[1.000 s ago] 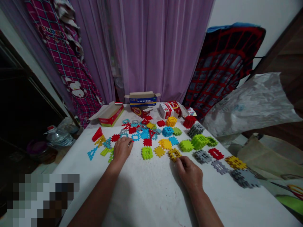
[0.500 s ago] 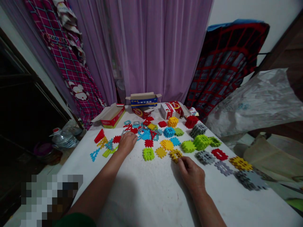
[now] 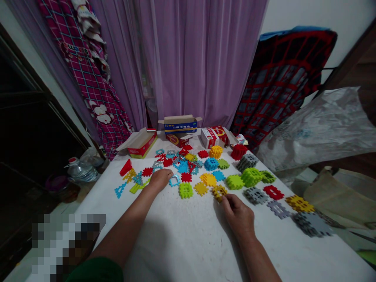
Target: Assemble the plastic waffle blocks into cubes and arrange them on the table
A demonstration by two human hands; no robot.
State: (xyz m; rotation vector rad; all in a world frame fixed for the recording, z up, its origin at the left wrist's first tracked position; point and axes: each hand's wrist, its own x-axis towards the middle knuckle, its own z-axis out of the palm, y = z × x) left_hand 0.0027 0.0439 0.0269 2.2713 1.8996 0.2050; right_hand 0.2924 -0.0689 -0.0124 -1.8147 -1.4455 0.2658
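1. Pinching at the near edge of a yellow-brown plastic waffle-grid block (image 3: 219, 192), the right hand (image 3: 238, 215) has its fingertips (image 3: 225, 199) pressed together on the piece; palm down, wrist low over the white tabletop (image 3: 188, 243).
2. Block appearance: square, open lattice with toothed edges, darker yellow than its neighbours; it lies in the front row of the spread, just right of a flat yellow block (image 3: 201, 188) and just left of a grey lattice block (image 3: 255, 194).
3. Left hand (image 3: 160, 179): fingers curled downward with tips touching a light-blue frame-shaped block (image 3: 175, 180); cannot tell whether the grip is fully closed on it.
4. Beside the left hand: a lime-green cube block (image 3: 185, 190) to its right, a red flat block (image 3: 147, 171) and thin yellow and blue pieces to its left.
5. Farther back: mixed pile of red, blue and grey pieces (image 3: 179, 160), then open cardboard boxes (image 3: 179, 124) against the purple curtain (image 3: 190, 58).
6. Edges and room: the near half of the tabletop, between and ahead of both forearms, is bare white surface. Right edge lies close beyond a flat dark-grey piece (image 3: 311, 224); left edge drops near a clear plastic bottle (image 3: 80, 170).
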